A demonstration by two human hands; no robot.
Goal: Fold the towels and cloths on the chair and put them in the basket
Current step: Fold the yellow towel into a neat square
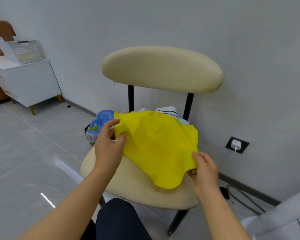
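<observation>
We look down at a cream padded chair (128, 186) with black legs, set close to a pale grey wall. A bright yellow cloth (159, 146) lies spread over the seat, its near edge hanging towards us. The left hand (109, 144) pinches the cloth's left edge between thumb and curled fingers. The right hand (204, 168) grips the cloth's near right corner, thumb on top and fingers tucked beneath.

Behind the yellow cloth, at the back of the seat, we see a blue patterned cloth (100, 122) on the left and a white cloth with dark stripes (168, 110) on the right. The blue one carries a printed design, too blurred for us to read.

The white perforated basket (22, 51) stands well apart, far left, on top of a white cabinet (29, 82).

On the wall to the right, a white charger (236, 144) sits in a black socket; its small purple mark is too small to read.
</observation>
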